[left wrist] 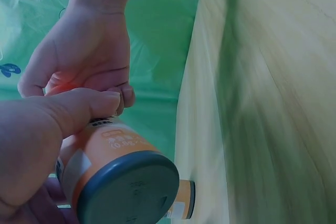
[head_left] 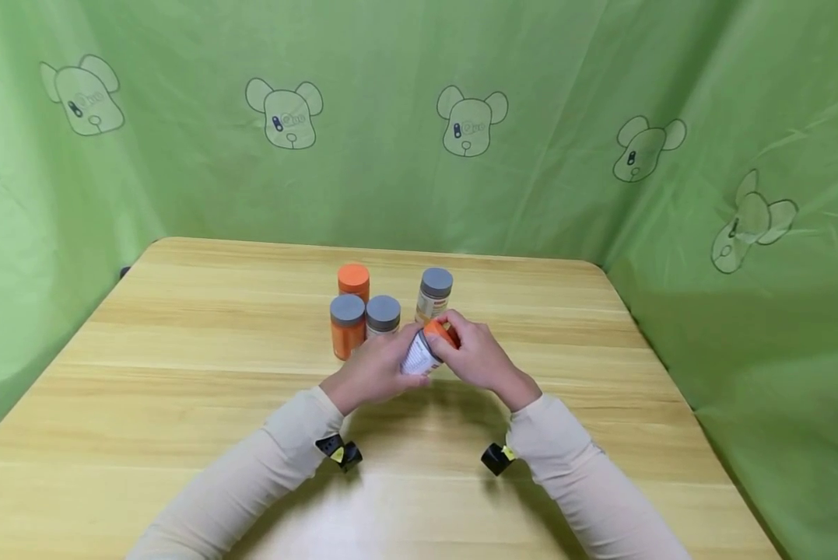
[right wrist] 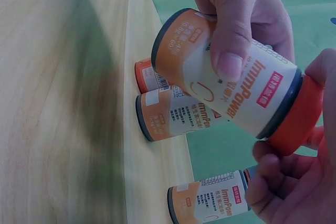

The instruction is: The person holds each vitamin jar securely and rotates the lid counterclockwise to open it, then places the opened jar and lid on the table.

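Tilted above the table is a white-and-orange supplement bottle (right wrist: 236, 77), with an orange cap (right wrist: 300, 116) at its top end. My left hand (head_left: 380, 368) grips the bottle body, the thumb lying across the label in the right wrist view. The orange cap is pinched between the thumb and fingers of my right hand (head_left: 480, 354). In the left wrist view the dark base of the bottle faces the camera, and the right hand (left wrist: 86, 51) hides the cap. Whether the cap is loose on the neck cannot be seen.
Just beyond the hands stand an orange bottle with a grey cap (head_left: 348, 330), a grey-capped bottle (head_left: 383, 313) beside it and an orange-capped bottle (head_left: 353, 278) behind. Another grey-capped bottle (head_left: 436, 292) stands to their right. Green curtains (head_left: 390, 194) border the wooden table (head_left: 201, 327).
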Tool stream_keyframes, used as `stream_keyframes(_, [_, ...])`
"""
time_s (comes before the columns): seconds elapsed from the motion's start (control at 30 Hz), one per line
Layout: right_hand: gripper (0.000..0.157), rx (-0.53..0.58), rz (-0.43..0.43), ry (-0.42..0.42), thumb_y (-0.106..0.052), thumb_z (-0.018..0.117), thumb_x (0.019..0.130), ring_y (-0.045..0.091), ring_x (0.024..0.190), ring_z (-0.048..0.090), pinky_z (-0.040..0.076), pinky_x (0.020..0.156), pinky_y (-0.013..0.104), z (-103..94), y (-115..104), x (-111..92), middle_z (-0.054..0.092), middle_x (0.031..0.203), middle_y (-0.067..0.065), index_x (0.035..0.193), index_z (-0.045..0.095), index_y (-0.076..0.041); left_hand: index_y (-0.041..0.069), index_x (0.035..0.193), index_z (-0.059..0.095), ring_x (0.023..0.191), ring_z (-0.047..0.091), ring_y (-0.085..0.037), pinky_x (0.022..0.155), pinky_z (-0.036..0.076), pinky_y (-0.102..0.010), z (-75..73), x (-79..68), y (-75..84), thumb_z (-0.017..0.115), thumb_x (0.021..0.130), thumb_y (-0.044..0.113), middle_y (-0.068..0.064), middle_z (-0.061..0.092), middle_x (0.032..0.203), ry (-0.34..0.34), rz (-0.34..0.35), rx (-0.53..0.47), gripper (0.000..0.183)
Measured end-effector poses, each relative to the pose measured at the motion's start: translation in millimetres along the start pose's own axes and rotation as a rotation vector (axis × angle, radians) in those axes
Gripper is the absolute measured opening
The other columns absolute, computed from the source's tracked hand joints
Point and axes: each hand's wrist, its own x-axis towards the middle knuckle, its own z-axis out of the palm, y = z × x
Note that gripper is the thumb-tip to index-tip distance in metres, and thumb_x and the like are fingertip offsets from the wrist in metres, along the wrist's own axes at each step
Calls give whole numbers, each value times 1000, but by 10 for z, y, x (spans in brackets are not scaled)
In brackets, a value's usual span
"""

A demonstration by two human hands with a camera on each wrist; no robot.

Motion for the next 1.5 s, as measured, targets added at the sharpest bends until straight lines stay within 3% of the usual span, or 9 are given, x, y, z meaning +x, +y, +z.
stream_keyframes(0.17, [36, 36, -68, -83, -25, 49, 98, 18, 77, 57, 48, 66, 35, -51, 20, -20, 62, 90, 7, 128, 55, -7, 8, 133, 47, 83, 62, -17, 71, 51, -33, 5, -1, -17, 81, 79, 31, -6, 65, 102, 5, 9, 34, 68])
stream_keyframes(0.27, [44, 47, -94, -135, -33, 45, 102, 20, 84, 60, 50, 72, 36, -81, 38, -23, 63, 100, 9, 135, 48, -4, 8, 134, 48, 83, 62, -17, 71, 51, -33, 6, -1, -18, 81, 79, 32, -6, 65, 102, -2, 0, 38, 68])
stream_keyframes(0.43, [56, -19, -57, -119, -51, 38, 102, 16, 78, 62, 50, 67, 34, -105, 32, -6, 65, 91, 7, 127, 52, -2, 7, 132, 49, 81, 62, -17, 69, 51, -33, 1, 1, -8, 82, 78, 32, -6, 65, 102, -1, -10, 29, 67])
stream_keyframes(0.57, [43, -28, -25, -109, -43, 45, 102, 14, 70, 58, 47, 61, 33, -108, -14, 5, 63, 79, 1, 119, 57, -5, 8, 130, 49, 79, 62, -16, 67, 51, -32, -9, 2, -9, 82, 78, 32, -5, 65, 100, 5, -2, 40, 66])
stream_keyframes(0.73, [33, -1, -43, -125, -33, 49, 101, 17, 72, 57, 47, 61, 33, -106, -23, 7, 62, 82, 3, 121, 57, -8, 9, 130, 49, 78, 62, -16, 65, 51, -32, -19, 3, -24, 83, 77, 33, -5, 66, 99, 6, 2, 53, 67])
stream_keyframes(0.97, [42, 63, -77, -134, -25, 53, 100, 24, 75, 62, 49, 65, 34, -109, -10, -2, 62, 104, 11, 136, 47, -4, 11, 134, 47, 76, 62, -16, 63, 51, -32, -22, 5, -42, 84, 75, 33, -6, 66, 99, 14, -1, 60, 72])
stream_keyframes(1.13, [47, 39, -96, -106, -27, 54, 99, 22, 73, 61, 49, 68, 35, -104, -17, -21, 58, 118, 17, 139, 42, -3, 11, 136, 46, 75, 62, -16, 63, 51, -32, -21, -2, -32, 83, 76, 31, -7, 66, 100, 7, -18, 47, 74])
stream_keyframes(1.3, [47, 10, -95, -65, -37, 51, 100, 20, 68, 57, 48, 62, 33, -90, -1, -20, 61, 109, 15, 133, 47, -4, 11, 135, 46, 76, 63, -17, 63, 51, -33, -26, 5, -16, 84, 75, 33, -7, 66, 101, 4, -15, 63, 74])
stream_keyframes(1.5, [35, 32, -67, -65, -31, 56, 99, 15, 64, 55, 47, 56, 32, -73, 0, -14, 63, 96, 6, 123, 55, -6, 13, 137, 46, 76, 63, -17, 62, 50, -32, -29, 11, -7, 84, 75, 34, -7, 66, 101, -3, -7, 77, 75])
